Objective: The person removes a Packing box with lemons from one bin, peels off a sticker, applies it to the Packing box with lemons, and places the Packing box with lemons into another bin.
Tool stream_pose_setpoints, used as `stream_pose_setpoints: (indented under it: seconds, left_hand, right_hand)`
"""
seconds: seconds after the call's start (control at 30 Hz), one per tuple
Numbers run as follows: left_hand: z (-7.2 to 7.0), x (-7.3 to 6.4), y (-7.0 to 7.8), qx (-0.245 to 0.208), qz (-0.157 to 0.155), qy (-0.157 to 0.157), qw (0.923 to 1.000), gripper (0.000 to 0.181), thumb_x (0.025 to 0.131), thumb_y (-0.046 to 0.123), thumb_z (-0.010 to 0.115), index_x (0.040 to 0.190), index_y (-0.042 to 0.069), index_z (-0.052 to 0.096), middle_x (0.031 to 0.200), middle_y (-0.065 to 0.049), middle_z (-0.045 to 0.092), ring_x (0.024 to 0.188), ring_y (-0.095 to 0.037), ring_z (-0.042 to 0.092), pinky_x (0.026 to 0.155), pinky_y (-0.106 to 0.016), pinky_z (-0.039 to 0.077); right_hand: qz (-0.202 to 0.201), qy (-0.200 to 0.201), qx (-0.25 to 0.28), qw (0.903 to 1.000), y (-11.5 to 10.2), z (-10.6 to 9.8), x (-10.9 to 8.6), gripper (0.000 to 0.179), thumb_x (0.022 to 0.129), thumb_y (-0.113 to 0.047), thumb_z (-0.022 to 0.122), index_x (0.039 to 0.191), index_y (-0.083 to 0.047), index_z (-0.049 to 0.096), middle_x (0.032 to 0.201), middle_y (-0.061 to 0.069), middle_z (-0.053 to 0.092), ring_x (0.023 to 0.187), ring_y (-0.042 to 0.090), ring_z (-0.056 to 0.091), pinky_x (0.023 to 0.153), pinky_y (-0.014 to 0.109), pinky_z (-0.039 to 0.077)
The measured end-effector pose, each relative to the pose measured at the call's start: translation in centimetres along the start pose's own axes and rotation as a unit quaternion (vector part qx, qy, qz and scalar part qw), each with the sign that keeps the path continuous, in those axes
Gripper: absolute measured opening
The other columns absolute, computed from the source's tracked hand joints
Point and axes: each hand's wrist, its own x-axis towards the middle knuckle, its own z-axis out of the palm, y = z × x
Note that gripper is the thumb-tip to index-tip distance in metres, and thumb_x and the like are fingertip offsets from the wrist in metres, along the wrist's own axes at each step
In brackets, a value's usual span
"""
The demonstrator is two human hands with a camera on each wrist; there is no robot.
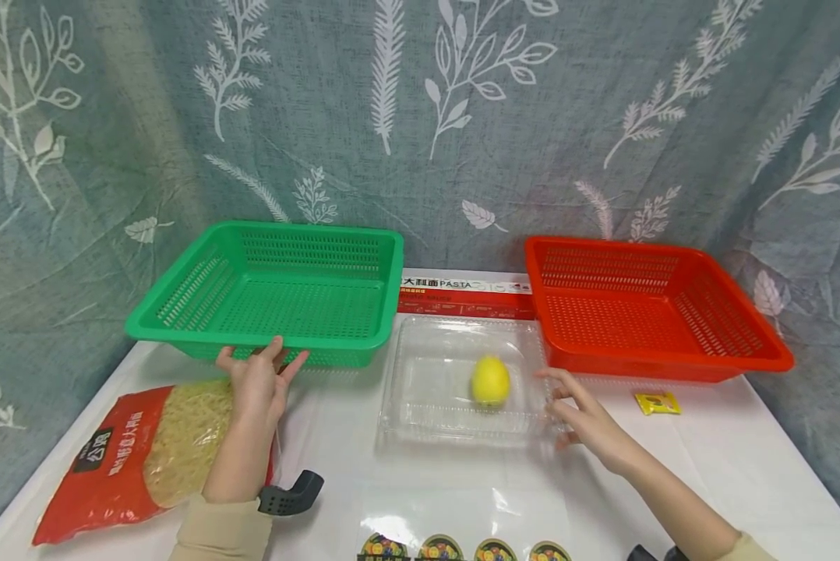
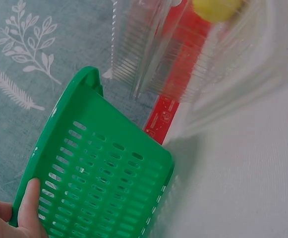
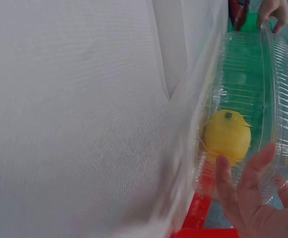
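My left hand (image 1: 259, 382) is at the front rim of the green basket (image 1: 252, 343). In the left wrist view, one finger (image 2: 32, 203) lies against the basket's outer wall and another reaches over the rim, pinching it. A clear plastic box (image 1: 430, 382) stands in the middle with a yellow lemon (image 1: 490, 380) inside. Beside the box's right side hovers my right hand (image 1: 591, 425), fingers spread and loosely bent, nothing held. Its fingertips are close to the box wall; whether they touch is unclear.
A red basket (image 1: 672, 362) stands at the back right, with a small yellow packet (image 1: 658, 403) in front. A red pasta bag (image 1: 132, 460) lies left, partly behind my left forearm. A red-and-white pasta box (image 1: 465, 304) lies behind the clear box. Round stickers (image 1: 441, 548) line the front.
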Motion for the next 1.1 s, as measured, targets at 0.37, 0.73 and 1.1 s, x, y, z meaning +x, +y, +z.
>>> stream_pose_setpoints:
  seconds: [0.37,0.73,1.1]
  left_hand:
    - [0.1,-0.1,-0.2,0.025,0.000,-0.011,0.9996,0.064,0.094,0.008,0.045,0.131,0.024,-0.004,0.106,-0.004,0.031,0.088,-0.014,0.044,0.084,-0.028,0.049]
    - [-0.3,-1.3,-0.2,0.075,-0.042,-0.067,0.9940,0.059,0.097,0.009,0.038,0.133,0.022,-0.006,0.104,-0.004,0.035,0.091,-0.011,0.051,0.093,-0.028,0.042]
    - [-1.5,-3.7,-0.8,0.237,-0.063,-0.128,0.9611,0.061,0.093,0.005,0.037,0.135,0.015,-0.006,0.115,-0.010,0.030,0.088,-0.008,0.056,0.086,-0.029,0.048]
  right_hand:
    - [-0.005,-0.007,-0.006,0.9999,0.2,0.0,-0.1,0.049,0.091,-0.014,0.045,0.138,-0.012,0.032,0.122,0.024,0.035,0.093,0.027,0.049,0.063,0.036,0.053]
    - [-0.009,0.001,-0.012,0.9999,0.3,0.0,-0.5,0.052,0.092,-0.016,0.047,0.142,-0.015,0.032,0.125,0.026,0.037,0.095,0.030,0.053,0.064,0.034,0.055]
    - [-0.025,-0.004,-0.021,0.9995,0.2,-0.5,-1.8,0.061,0.092,-0.022,0.055,0.145,-0.018,0.026,0.132,0.028,0.035,0.102,0.037,0.057,0.068,0.036,0.054]
